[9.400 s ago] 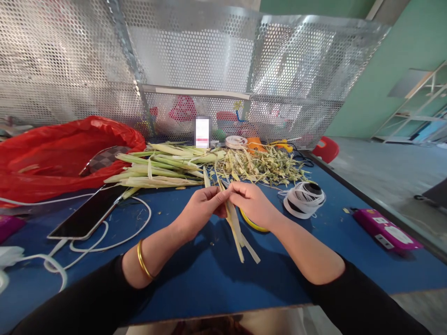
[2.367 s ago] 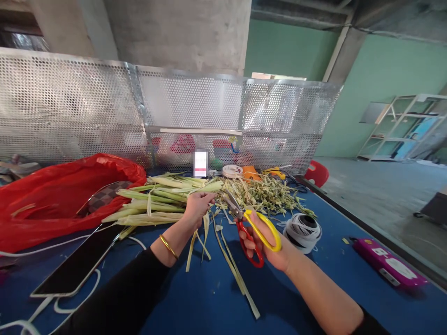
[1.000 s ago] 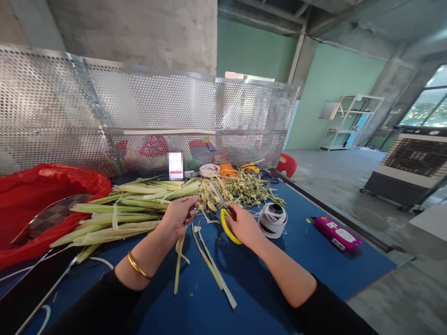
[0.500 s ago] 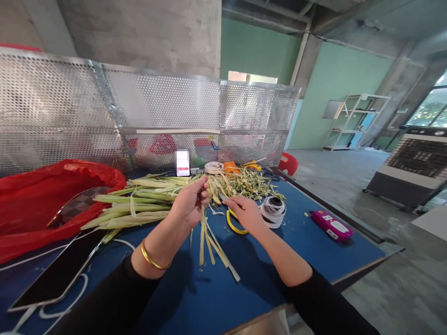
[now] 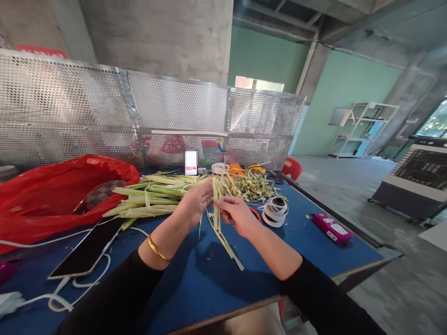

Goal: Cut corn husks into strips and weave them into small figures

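Pale plant strips (image 5: 217,218) run down between my two hands, their lower ends spread over the blue table (image 5: 195,298). My left hand (image 5: 197,200) is closed around their upper part, its fingers bent toward the right. Thumb and fingers of my right hand (image 5: 233,211) pinch the strips just below and to the right. Long green-white stalks (image 5: 157,195) lie in a pile left of my left hand. Behind my right hand are small yellowish plant pieces (image 5: 256,184). A red ring-shaped thing (image 5: 255,214) shows partly beside my right hand.
A white spool (image 5: 275,212) and a magenta box (image 5: 332,228) are on the right. On the left lie a red plastic bag (image 5: 42,200), a dark tablet (image 5: 85,249) and white cables (image 5: 101,274). A lit phone (image 5: 191,163) stands before the perforated metal screen (image 5: 181,102).
My right hand has moved left, close to my left hand, and now pinches the strips. The yellow loop beside it is no longer visible. The camera view has shifted left.
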`<state>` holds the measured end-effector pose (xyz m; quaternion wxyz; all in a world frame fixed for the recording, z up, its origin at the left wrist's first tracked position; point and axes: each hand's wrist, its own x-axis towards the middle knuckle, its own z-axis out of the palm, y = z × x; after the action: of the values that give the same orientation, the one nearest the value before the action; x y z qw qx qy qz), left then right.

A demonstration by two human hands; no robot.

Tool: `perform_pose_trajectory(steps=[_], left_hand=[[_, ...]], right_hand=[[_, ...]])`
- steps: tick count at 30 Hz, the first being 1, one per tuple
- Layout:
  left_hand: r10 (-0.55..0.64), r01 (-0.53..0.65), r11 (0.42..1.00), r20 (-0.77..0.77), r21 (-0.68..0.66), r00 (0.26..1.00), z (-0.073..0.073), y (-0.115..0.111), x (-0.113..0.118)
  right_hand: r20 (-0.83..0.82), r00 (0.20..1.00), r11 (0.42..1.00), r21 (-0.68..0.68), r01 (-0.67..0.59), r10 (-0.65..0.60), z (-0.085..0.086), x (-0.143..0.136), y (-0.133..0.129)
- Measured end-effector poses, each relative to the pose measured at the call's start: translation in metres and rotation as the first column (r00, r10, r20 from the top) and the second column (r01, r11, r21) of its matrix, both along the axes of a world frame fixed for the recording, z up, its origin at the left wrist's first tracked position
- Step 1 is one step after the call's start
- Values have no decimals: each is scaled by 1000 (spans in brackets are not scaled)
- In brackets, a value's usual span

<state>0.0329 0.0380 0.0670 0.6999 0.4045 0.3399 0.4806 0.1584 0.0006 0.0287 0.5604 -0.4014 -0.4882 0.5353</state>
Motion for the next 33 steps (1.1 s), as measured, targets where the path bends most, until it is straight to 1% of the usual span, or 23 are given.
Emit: perform_pose_trajectory(steps=[2, 3, 4, 6, 8, 11, 15, 20, 25, 27, 29, 31, 33], left_hand=[[-85, 88, 996, -149, 15, 985, -15, -6, -9], [-132, 135, 991, -204, 1, 970, -22, -9, -13], [-174, 180, 984, -227, 8, 958, -28, -11, -17], [-190, 209, 977, -270, 44, 944, -36, -15, -21], [-158, 187, 980, -319, 65, 934, -42, -15, -22], [-129, 153, 988, -383, 32, 915, -48, -12, -20], [-179, 183, 983, -409, -30, 895, -55, -11, -17], [-247, 245, 968, -423, -62, 871, -56, -15, -16], [-266, 263, 963, -422, -66, 867, -56, -17, -16], [-259, 254, 965, -418, -68, 871, -58, -16, -15], [-206, 199, 978, -396, -61, 895, -58, -15, -15], [-103, 98, 995, -353, -33, 930, -58, -13, -16], [13, -13, 1000, -296, 4, 955, -57, -11, -18]], right_hand=[[23, 997, 997, 41, 67, -68, 4, 3, 8], [40, 996, 995, 49, 81, -83, 5, 3, 12], [55, 994, 995, 49, 86, -89, 5, 2, 15], [67, 994, 996, 33, 88, -90, 2, -1, 18], [64, 993, 996, 11, 94, -95, -3, -4, 19], [95, 993, 997, -28, 77, -74, -12, -3, 17], [129, 990, 995, -74, 65, -55, -19, 4, 16], [133, 988, 995, -45, 86, -79, -20, 9, 16], [178, 979, 995, -5, 98, -96, -21, 5, 15], [197, 975, 995, 11, 104, -104, -21, 4, 15], [223, 963, 988, 35, 148, -152, -21, 6, 16], [268, 937, 974, 84, 211, -226, -20, 7, 17], [344, 899, 962, 142, 234, -270, -20, 9, 16]])
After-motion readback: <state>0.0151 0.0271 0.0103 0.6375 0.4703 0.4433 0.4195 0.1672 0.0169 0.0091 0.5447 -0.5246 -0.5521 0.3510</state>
